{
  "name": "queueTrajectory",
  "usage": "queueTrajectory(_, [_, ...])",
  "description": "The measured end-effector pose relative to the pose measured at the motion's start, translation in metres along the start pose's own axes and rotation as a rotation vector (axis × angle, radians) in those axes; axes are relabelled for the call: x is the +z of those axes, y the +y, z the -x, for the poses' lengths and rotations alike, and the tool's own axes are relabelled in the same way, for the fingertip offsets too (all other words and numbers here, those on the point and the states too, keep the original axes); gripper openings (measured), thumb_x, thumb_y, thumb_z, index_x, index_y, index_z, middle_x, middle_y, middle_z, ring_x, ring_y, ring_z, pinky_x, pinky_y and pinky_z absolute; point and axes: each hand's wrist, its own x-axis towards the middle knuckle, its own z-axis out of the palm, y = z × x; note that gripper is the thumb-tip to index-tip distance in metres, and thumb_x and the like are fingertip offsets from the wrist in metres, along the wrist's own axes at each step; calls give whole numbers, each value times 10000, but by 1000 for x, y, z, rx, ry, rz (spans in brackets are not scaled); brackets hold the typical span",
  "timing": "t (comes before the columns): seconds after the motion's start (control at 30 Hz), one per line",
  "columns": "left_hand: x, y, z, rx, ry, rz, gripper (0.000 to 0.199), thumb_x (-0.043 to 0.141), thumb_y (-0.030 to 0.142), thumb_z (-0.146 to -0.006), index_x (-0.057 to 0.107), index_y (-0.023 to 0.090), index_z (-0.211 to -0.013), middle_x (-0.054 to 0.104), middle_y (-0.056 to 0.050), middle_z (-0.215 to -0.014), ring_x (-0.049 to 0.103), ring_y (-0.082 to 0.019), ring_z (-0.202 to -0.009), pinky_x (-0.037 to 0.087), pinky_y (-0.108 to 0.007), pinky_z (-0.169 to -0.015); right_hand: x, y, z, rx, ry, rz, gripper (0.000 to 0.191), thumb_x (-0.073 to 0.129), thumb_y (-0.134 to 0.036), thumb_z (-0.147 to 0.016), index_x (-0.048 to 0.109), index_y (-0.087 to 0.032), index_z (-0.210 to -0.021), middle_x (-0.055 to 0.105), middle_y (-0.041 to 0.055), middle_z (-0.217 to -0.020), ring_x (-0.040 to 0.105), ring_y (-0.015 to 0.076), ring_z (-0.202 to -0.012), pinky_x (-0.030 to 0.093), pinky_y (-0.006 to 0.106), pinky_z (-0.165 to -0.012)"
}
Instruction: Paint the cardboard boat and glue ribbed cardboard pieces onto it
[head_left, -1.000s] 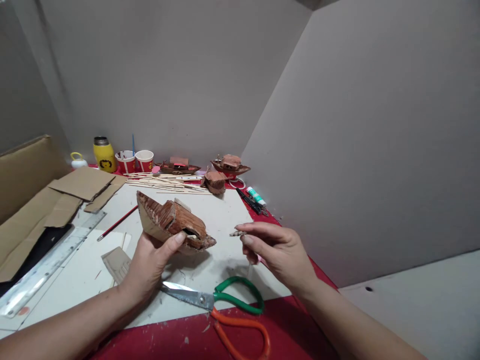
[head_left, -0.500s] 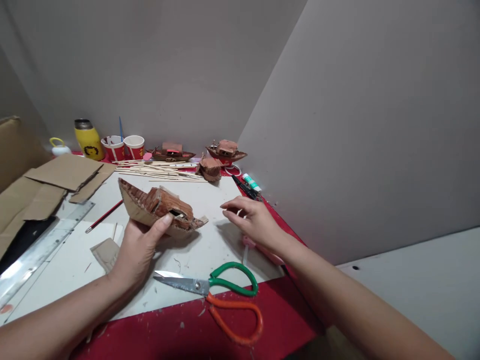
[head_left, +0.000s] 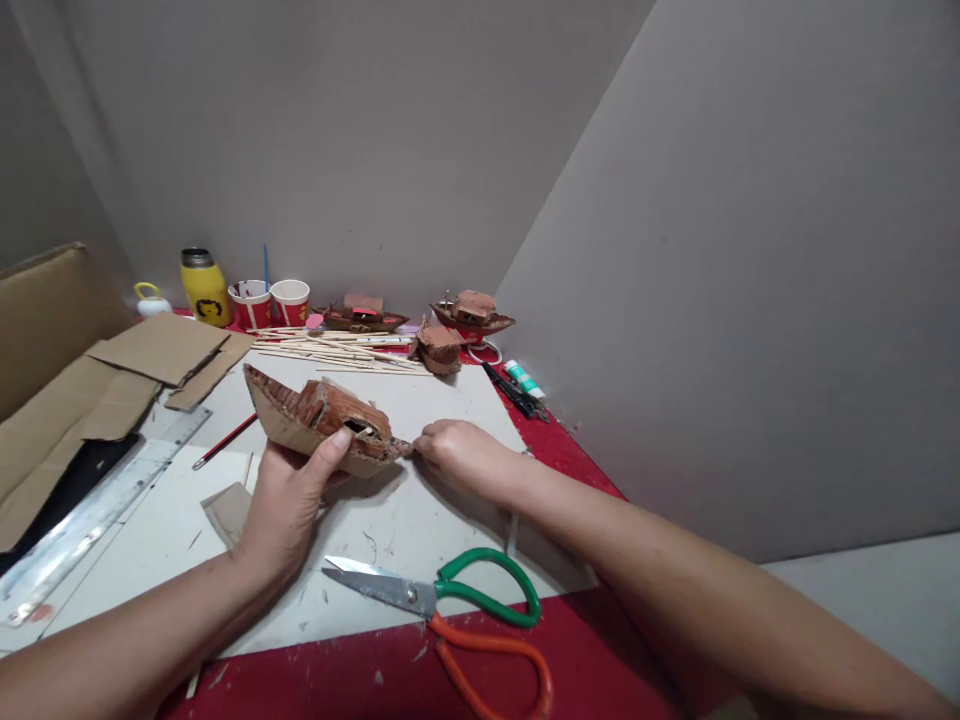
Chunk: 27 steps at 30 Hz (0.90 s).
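A brown model boat (head_left: 341,420) with a curved cabin roof is held tilted above the white board. My left hand (head_left: 289,490) grips its hull from below, thumb pressed near the cabin opening. At the boat's right tip, my right hand (head_left: 461,455) is closed, with its fingertips touching the pointed end. Whether anything else is pinched there is hidden by the fingers. Below the hands lie scissors (head_left: 409,595) with one green and one orange handle, blades pointing left.
Thin wooden sticks (head_left: 337,350) lie at the back near other model boats (head_left: 474,312). Paper cups (head_left: 291,300) and a yellow bottle (head_left: 205,290) stand behind. On the left are cardboard pieces (head_left: 161,350), a ruler (head_left: 112,515) and a pencil (head_left: 225,440). A glue tube (head_left: 523,380) lies right.
My right hand has moved left to the boat's tip, and its fingers have closed there. My left hand still holds the boat. The view has shifted slightly.
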Motion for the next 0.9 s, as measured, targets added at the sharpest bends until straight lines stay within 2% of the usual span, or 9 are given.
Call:
queueTrajectory(0.17, [1,2,3,6,-2,-34,578,705,370,-807,517,222,-1334,646,-88,-1285,561,-263,-1234,476,-407,-1021,-21,-4,19,51,165,-215,155,523,-168,-896,674,-135,-885,703,39,-783,641,143,-696,497,241,-634])
queueTrajectory(0.27, [5,6,6,39,-5,-86,592,716,378,-793,522,212,-1328,663,-88,-1257,614,-270,-1156,499,-413,-987,-32,-24,37,89,304,-374,193,556,-268,-908,657,-146,-1017,718,56,-875,671,151,-729,536,255,-637])
queueTrajectory(0.33, [7,9,9,51,-19,-107,574,723,382,-784,547,200,-1299,680,-87,-1225,644,-270,-1098,506,-411,-973,-38,-41,46,100,431,-472,149,625,-272,-873,684,-170,-963,721,47,-842,663,154,-703,541,262,-625])
queueTrajectory(0.4, [9,11,12,54,-45,-114,546,732,378,-774,569,203,-1265,691,-78,-1205,650,-263,-1081,506,-396,-968,-42,-56,52,11,531,-441,90,658,-225,-854,706,-193,-924,721,41,-819,658,154,-705,542,261,-622])
queueTrajectory(0.5, [10,11,17,49,-75,-107,535,752,359,-755,576,208,-1237,698,-72,-1190,647,-252,-1089,497,-377,-972,-45,-72,55,-208,628,-256,199,633,-131,-868,698,-226,-1030,729,55,-884,672,163,-775,560,271,-666])
queueTrajectory(0.57, [10,9,18,34,-85,-93,554,759,350,-746,561,205,-1243,693,-80,-1199,646,-256,-1093,490,-386,-977,-45,-79,55,-302,649,-167,303,610,-92,-876,653,-242,-1136,730,69,-934,681,173,-821,573,296,-709])
queueTrajectory(0.67, [10,8,19,29,-90,-102,545,765,354,-736,568,199,-1220,692,-91,-1197,649,-262,-1086,488,-394,-969,-44,-84,56,-373,617,-112,383,583,-54,-879,586,-235,-1217,721,86,-960,682,182,-859,578,312,-737])
queueTrajectory(0.9, [11,7,20,12,-101,-123,515,772,381,-721,572,197,-1158,726,-81,-1091,680,-254,-984,522,-373,-880,-40,-83,60,-392,562,37,359,552,-44,-883,549,-199,-1206,697,115,-951,663,189,-861,565,310,-719])
